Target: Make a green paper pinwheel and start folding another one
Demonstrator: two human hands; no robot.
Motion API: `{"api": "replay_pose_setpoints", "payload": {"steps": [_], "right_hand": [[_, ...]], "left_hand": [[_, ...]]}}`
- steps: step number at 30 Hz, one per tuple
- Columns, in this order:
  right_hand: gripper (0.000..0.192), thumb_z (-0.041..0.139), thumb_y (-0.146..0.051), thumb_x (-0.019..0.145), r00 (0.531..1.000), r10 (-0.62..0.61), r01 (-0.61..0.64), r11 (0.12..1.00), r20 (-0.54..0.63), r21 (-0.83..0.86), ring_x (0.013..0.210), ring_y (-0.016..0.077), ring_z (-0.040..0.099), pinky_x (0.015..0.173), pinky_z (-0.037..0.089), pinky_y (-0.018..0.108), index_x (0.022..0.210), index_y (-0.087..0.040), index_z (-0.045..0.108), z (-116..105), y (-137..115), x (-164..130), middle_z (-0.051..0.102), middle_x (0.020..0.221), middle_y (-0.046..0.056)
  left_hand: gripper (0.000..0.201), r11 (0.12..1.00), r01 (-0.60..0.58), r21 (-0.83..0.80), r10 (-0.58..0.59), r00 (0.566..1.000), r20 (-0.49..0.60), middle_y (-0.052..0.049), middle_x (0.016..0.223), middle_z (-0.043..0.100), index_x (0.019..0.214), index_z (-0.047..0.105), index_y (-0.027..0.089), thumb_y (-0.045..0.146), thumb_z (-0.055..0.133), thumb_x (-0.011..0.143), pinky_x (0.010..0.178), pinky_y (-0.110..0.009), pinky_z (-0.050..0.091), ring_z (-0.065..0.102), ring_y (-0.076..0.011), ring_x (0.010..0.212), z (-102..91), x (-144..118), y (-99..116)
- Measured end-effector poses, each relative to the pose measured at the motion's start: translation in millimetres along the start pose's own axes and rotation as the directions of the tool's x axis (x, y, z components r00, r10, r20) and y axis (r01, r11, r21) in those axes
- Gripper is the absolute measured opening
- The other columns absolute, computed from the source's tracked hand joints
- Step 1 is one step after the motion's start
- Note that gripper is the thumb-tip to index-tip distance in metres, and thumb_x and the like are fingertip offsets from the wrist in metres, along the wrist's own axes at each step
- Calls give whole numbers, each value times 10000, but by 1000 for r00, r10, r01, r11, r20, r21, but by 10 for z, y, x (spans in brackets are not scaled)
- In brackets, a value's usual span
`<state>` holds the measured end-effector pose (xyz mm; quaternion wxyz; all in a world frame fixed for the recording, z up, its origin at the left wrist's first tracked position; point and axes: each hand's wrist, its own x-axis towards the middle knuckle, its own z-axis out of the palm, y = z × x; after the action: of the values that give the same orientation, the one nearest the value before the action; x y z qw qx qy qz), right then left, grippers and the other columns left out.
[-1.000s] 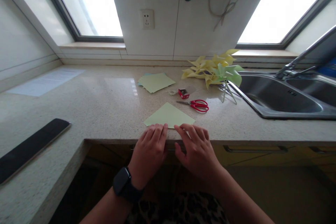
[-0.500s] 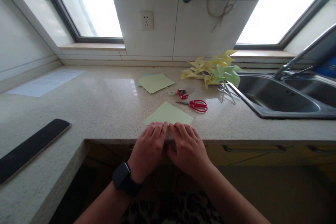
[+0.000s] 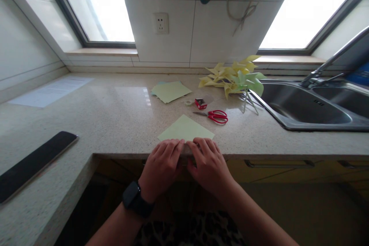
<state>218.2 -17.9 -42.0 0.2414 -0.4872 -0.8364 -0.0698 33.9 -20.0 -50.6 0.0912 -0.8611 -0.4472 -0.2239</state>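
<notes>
Speckled stone counter (image 3: 115, 119) fills the view, stainless sink (image 3: 302, 103) set in at far right with faucet (image 3: 331, 61) over it. Bright windows (image 3: 95, 4) behind, tiled wall between with a socket (image 3: 161, 23). White printed sheet (image 3: 52, 90) far left, dark flat phone-like slab (image 3: 34, 161) near left.

Pile of yellow and green paper pinwheels (image 3: 233, 77) on sticks far right of centre, just beside the sink rim. Small stack of pale green sheets (image 3: 170, 90) far centre. Red-handled scissors (image 3: 215, 116) right of centre, blades pointing left; small red box (image 3: 200, 103) and tape roll (image 3: 188, 102) just beyond them.

Pale green paper square (image 3: 186, 128) lies flat at the near counter edge, centre, turned like a diamond, near corner under the fingers.

Left hand (image 3: 163, 165), black watch (image 3: 134, 200) on the wrist, fingers flat and together, pressing the paper's near edge. Right hand (image 3: 209, 163) just beside it, fingers also flat on that edge; both hands spread on the paper, not clamped around it. Whether the thumbs pinch from below: cannot tell.

Step, as a judgement: pressing a fold or crease along the near edge of the square. Next move likely calls for running fingertips outward along the crease while the sheet is pinned so it does not slide off the counter lip.
</notes>
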Motion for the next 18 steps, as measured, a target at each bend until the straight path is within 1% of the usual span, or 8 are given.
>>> {"api": "replay_pose_setpoints", "payload": {"steps": [3,6,11,18], "right_hand": [[347,625,-166,852,999,-5,5,1000,-37,0,1017,274,555,917,441,415,1198,-173,640,14,-14,-50,657,1109,92],[350,613,-185,880,998,-1,0,1000,-68,-7,1017,273,556,919,430,423,1229,-165,634,37,-30,-88,664,1120,95],[350,596,-193,903,996,-9,8,1000,-88,-16,978,256,561,913,420,415,1249,-157,634,64,-29,-108,681,1105,86],[390,577,-179,900,996,-19,17,1000,-83,-22,967,252,559,915,415,409,1286,-139,616,56,-34,-85,686,1070,83]], "left_hand": [[517,1000,14,4,-14,1000,-17,-132,1261,619,1417,503,116,153,602,911,1046,-444,497,571,-278,1163,-4,-54,34],[488,999,41,17,-41,998,-44,-144,1266,613,1409,513,106,136,580,926,1047,-461,496,565,-290,1178,28,-80,82],[408,997,78,29,-75,994,-80,-159,1266,610,1360,556,90,179,555,961,1034,-460,511,566,-291,1186,81,-59,138],[423,996,82,38,-80,995,-55,-158,1243,635,1365,557,86,178,573,952,1020,-461,523,590,-290,1159,80,-18,169]]}}
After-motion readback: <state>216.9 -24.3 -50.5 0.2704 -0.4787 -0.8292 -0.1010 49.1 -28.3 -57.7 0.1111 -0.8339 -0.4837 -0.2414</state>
